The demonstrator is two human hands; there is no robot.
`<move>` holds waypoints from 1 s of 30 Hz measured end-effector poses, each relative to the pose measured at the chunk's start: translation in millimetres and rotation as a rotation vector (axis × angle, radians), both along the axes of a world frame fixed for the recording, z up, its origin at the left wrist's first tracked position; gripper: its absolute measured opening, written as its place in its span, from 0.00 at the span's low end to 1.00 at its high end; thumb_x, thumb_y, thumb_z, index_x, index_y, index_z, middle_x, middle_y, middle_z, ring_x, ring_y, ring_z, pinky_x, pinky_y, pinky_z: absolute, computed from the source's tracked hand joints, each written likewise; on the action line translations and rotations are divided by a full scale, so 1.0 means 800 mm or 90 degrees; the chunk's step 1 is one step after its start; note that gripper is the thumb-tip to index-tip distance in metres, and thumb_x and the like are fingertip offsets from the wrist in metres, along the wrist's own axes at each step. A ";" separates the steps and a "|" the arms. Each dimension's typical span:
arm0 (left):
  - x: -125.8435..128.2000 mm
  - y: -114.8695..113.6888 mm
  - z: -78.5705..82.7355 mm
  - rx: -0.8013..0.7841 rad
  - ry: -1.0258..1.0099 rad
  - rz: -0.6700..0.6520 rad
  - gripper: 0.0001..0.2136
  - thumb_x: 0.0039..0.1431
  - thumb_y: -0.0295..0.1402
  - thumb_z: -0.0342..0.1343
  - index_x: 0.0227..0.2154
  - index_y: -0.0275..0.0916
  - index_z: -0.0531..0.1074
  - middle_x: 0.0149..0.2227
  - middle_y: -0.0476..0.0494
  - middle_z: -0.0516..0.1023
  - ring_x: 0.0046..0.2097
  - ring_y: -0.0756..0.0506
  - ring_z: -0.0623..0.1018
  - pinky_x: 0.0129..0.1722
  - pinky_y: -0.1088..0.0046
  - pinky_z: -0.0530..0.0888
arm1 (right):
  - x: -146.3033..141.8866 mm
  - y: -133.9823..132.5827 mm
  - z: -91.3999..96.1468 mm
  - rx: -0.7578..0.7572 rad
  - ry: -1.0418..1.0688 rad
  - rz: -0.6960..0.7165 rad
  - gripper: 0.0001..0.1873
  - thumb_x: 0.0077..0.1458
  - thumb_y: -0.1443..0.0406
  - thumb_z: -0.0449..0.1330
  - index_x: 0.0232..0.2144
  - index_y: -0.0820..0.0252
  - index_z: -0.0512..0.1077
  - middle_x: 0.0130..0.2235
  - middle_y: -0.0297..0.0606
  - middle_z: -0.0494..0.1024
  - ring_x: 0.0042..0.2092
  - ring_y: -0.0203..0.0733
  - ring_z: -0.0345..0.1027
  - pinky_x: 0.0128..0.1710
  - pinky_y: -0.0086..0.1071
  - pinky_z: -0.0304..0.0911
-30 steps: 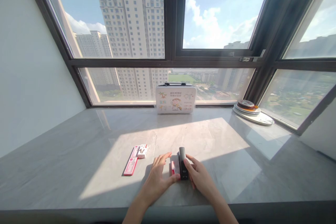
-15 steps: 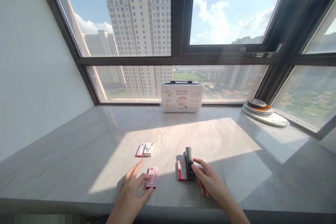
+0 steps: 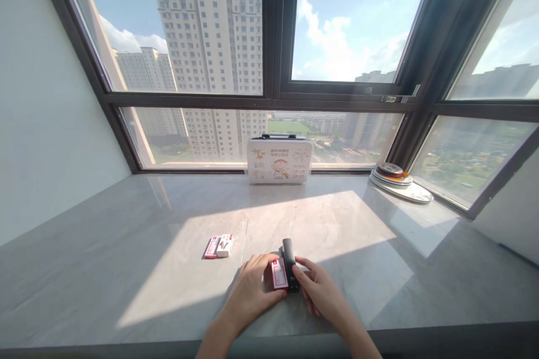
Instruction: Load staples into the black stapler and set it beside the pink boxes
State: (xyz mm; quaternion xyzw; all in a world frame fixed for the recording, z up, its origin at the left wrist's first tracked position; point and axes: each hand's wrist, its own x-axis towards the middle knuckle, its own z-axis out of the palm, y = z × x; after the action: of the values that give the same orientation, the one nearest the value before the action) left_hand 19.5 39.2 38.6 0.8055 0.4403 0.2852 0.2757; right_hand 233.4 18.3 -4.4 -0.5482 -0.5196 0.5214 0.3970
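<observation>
A black stapler (image 3: 288, 252) lies on the grey stone sill (image 3: 126, 269) near its front edge. My right hand (image 3: 320, 293) grips the stapler's near end with thumb and fingertips. My left hand (image 3: 251, 290) is curled round a small red-and-white box (image 3: 278, 274), which it presses against the stapler's left side. I cannot tell whether a second box lies under it. Two more small red-and-white boxes (image 3: 219, 247) lie side by side to the left, apart from both hands.
A white tin case with cartoon prints (image 3: 279, 160) stands against the window at the back centre. A stack of plates (image 3: 399, 183) sits at the back right. A white wall closes off the left side. The sill's front edge runs just below my wrists.
My left hand, which rested on a small box further left half a second ago, has moved right with that box to the stapler's side. My right hand has stayed on the stapler.
</observation>
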 end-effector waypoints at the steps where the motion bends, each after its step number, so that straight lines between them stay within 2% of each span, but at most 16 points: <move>1: 0.000 0.000 -0.002 0.008 -0.006 -0.001 0.31 0.49 0.38 0.70 0.57 0.50 0.71 0.56 0.45 0.76 0.57 0.37 0.74 0.58 0.61 0.70 | 0.000 0.000 0.000 0.000 -0.004 -0.002 0.42 0.59 0.36 0.54 0.62 0.59 0.64 0.19 0.23 0.65 0.14 0.32 0.57 0.12 0.25 0.47; 2: -0.004 0.001 -0.003 0.022 -0.019 0.006 0.31 0.52 0.40 0.68 0.59 0.50 0.70 0.58 0.45 0.75 0.59 0.38 0.73 0.59 0.61 0.70 | -0.001 0.000 0.001 0.000 -0.009 -0.007 0.42 0.59 0.36 0.53 0.62 0.59 0.64 0.19 0.23 0.65 0.14 0.32 0.57 0.12 0.25 0.47; 4: -0.021 0.010 -0.004 0.077 -0.053 0.050 0.23 0.62 0.42 0.59 0.60 0.50 0.70 0.59 0.45 0.74 0.61 0.39 0.71 0.61 0.61 0.68 | -0.002 0.000 0.000 0.001 -0.019 -0.022 0.43 0.60 0.35 0.51 0.61 0.59 0.64 0.19 0.23 0.65 0.14 0.32 0.57 0.12 0.26 0.46; 5: -0.036 0.018 -0.004 0.113 -0.068 0.094 0.18 0.67 0.41 0.53 0.57 0.50 0.72 0.58 0.46 0.75 0.61 0.40 0.71 0.62 0.60 0.68 | -0.002 0.000 0.000 -0.001 -0.020 -0.028 0.43 0.60 0.34 0.50 0.62 0.59 0.64 0.20 0.24 0.65 0.14 0.32 0.57 0.12 0.26 0.46; 7: -0.073 0.037 -0.007 0.178 -0.077 0.211 0.17 0.71 0.38 0.43 0.51 0.49 0.77 0.53 0.45 0.77 0.59 0.40 0.72 0.61 0.58 0.68 | -0.001 0.000 -0.002 -0.008 -0.017 -0.033 0.43 0.60 0.34 0.49 0.62 0.59 0.63 0.20 0.24 0.65 0.14 0.33 0.58 0.12 0.26 0.45; 9: -0.117 0.056 -0.016 0.197 -0.043 0.334 0.19 0.70 0.37 0.42 0.51 0.47 0.78 0.53 0.43 0.77 0.58 0.38 0.72 0.60 0.57 0.70 | 0.000 0.001 -0.004 -0.013 -0.011 -0.032 0.44 0.60 0.34 0.49 0.62 0.60 0.62 0.20 0.24 0.65 0.15 0.33 0.59 0.12 0.26 0.46; 11: -0.158 0.063 -0.030 0.174 0.056 0.396 0.18 0.66 0.36 0.48 0.52 0.48 0.78 0.59 0.43 0.75 0.61 0.35 0.69 0.63 0.50 0.66 | 0.001 0.001 -0.006 -0.015 -0.010 -0.032 0.43 0.60 0.35 0.50 0.63 0.60 0.62 0.20 0.24 0.66 0.15 0.33 0.59 0.11 0.25 0.46; 13: -0.188 0.056 -0.046 0.156 0.127 0.345 0.18 0.62 0.37 0.54 0.54 0.49 0.78 0.66 0.45 0.67 0.67 0.32 0.64 0.66 0.47 0.63 | 0.001 0.001 -0.007 -0.014 -0.010 -0.031 0.43 0.60 0.35 0.50 0.63 0.60 0.62 0.20 0.24 0.66 0.15 0.32 0.59 0.11 0.25 0.45; 16: -0.207 0.026 -0.068 0.165 0.160 0.293 0.16 0.60 0.40 0.59 0.51 0.54 0.79 0.72 0.51 0.57 0.71 0.32 0.58 0.67 0.45 0.61 | 0.000 -0.001 -0.007 -0.003 -0.004 -0.026 0.43 0.61 0.35 0.50 0.63 0.59 0.62 0.21 0.24 0.66 0.15 0.32 0.58 0.11 0.25 0.46; 18: -0.205 0.005 -0.077 0.165 0.148 0.254 0.14 0.58 0.44 0.62 0.47 0.54 0.80 0.71 0.50 0.59 0.70 0.32 0.61 0.66 0.45 0.64 | -0.001 -0.004 -0.005 0.006 -0.002 -0.026 0.42 0.61 0.36 0.51 0.63 0.59 0.62 0.22 0.25 0.66 0.15 0.31 0.58 0.11 0.24 0.47; 22: -0.174 -0.014 -0.075 0.118 0.083 0.178 0.11 0.58 0.44 0.64 0.43 0.51 0.79 0.58 0.45 0.77 0.61 0.35 0.74 0.60 0.53 0.74 | -0.002 -0.008 -0.004 0.015 -0.012 -0.019 0.42 0.60 0.36 0.53 0.63 0.57 0.62 0.24 0.25 0.67 0.16 0.30 0.57 0.13 0.24 0.49; 25: -0.131 -0.013 -0.055 0.097 0.034 0.142 0.19 0.55 0.43 0.67 0.50 0.51 0.76 0.54 0.45 0.79 0.57 0.36 0.77 0.57 0.56 0.76 | -0.002 -0.009 -0.009 0.026 -0.022 -0.018 0.41 0.60 0.36 0.53 0.63 0.56 0.64 0.25 0.26 0.67 0.17 0.31 0.57 0.14 0.25 0.52; 30: -0.047 -0.007 -0.015 0.078 -0.073 0.116 0.26 0.56 0.41 0.67 0.58 0.50 0.71 0.59 0.44 0.75 0.59 0.38 0.75 0.60 0.58 0.73 | 0.001 -0.008 -0.018 0.040 -0.028 -0.013 0.40 0.61 0.37 0.52 0.63 0.55 0.65 0.26 0.28 0.69 0.18 0.31 0.58 0.14 0.26 0.51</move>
State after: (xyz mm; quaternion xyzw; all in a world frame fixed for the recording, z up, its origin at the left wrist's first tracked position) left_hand -17.8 33.9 26.2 0.7598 0.4767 0.3812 0.2239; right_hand 234.0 12.0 -18.7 -0.5523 -0.5387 0.4885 0.4076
